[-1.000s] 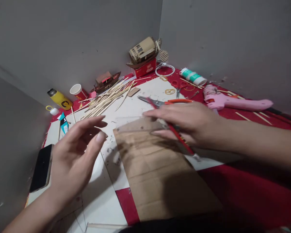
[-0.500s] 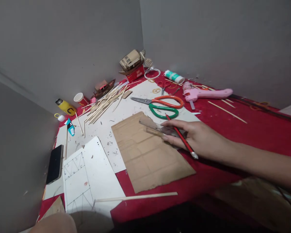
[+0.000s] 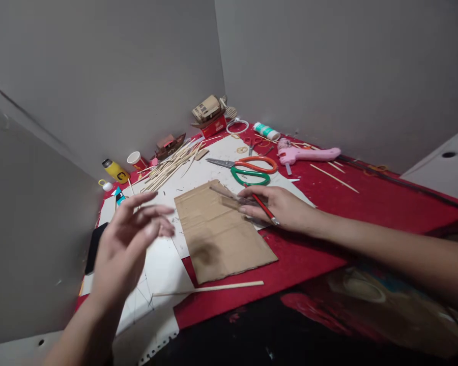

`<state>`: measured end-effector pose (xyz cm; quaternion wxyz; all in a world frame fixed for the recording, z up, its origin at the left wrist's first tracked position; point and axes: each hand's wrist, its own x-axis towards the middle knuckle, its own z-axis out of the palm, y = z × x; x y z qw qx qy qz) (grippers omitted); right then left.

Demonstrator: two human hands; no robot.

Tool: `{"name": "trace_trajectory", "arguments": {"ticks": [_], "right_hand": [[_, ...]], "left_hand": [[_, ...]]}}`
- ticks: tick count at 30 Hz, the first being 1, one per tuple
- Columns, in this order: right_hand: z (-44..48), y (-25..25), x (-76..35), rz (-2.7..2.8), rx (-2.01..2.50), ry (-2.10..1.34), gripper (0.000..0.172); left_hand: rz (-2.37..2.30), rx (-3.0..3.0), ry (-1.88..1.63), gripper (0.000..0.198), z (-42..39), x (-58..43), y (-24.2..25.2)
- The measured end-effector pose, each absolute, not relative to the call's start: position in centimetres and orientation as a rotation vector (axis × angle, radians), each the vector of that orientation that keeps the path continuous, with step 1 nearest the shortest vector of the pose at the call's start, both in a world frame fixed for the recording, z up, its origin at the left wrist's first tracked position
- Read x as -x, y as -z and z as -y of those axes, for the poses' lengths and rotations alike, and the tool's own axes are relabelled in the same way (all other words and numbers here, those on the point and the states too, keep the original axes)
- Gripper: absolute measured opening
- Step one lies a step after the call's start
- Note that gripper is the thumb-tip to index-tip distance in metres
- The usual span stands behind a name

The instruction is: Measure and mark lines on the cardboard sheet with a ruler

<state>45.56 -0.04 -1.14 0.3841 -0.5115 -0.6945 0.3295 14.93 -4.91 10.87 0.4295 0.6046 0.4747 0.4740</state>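
Note:
My right hand (image 3: pixel 277 206) grips a clear ruler (image 3: pixel 227 193), a narrow cardboard strip (image 3: pixel 231 203) and a red pencil (image 3: pixel 265 206) above the right side of a brown cardboard sheet (image 3: pixel 229 244). Raised over the white paper with a line drawing (image 3: pixel 156 274), my left hand (image 3: pixel 132 239) has its fingers apart and holds nothing; it is slightly blurred. One thin wooden stick (image 3: pixel 232 287) lies across the paper's edge and the red table, just below the cardboard. Scissors with orange and green handles (image 3: pixel 252 170) rest beyond my right hand.
A pile of sticks (image 3: pixel 173 165), yellow bottle (image 3: pixel 116 171), paper cup (image 3: pixel 136 161) and small model boats (image 3: pixel 208 111) stand toward the back. The pink glue gun (image 3: pixel 309 154) and a white-green tube (image 3: pixel 266 131) lie at right. A phone (image 3: pixel 95 249) sits at the left edge.
My left hand has risen from the bottom left corner to over the drawing, fingers spread. The right hand still holds the same things. The camera view has shifted a little.

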Motion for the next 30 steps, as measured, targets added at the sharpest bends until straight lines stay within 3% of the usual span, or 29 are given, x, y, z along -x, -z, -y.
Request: {"name": "trace_trajectory", "arguments": {"ticks": [2, 5, 10, 14, 18, 26, 30], "right_hand": [[-0.5, 1.0, -45.8, 1.765, 1.292, -0.816, 0.039], [-1.6, 0.8, -45.7, 1.775, 1.294, -0.771, 0.029], [-2.8, 0.2, -44.8, 1.769, 1.297, -0.764, 0.026], [-3.0, 0.0, -44.7, 1.566, 1.232, -0.958, 0.036], [-3.2, -0.4, -45.2, 1.355, 1.203, -1.007, 0.035], [-2.7, -1.8, -44.9, 1.314, 1.239, -1.133, 0.045], [-3.7, -2.2, -44.7, 1.547, 1.255, -0.846, 0.043]], "left_hand": [[-1.311, -1.336, -1.127, 0.047, -0.3, -15.2, -8.7], [-1.437, -1.151, -0.984, 0.029, -5.7, -14.7, -4.9], [-1.376, -1.093, -0.828, 0.019, -7.8, -15.3, -1.8], [-1.294, -1.104, -0.873, 0.025, -7.4, -16.3, -2.5], [-1.209, -1.138, -0.919, 0.039, -6.2, -16.6, -4.3], [-1.140, -1.201, -0.944, 0.034, -5.0, -16.3, -6.1], [-1.166, -1.160, -0.917, 0.037, -6.3, -15.3, -5.2]]}}
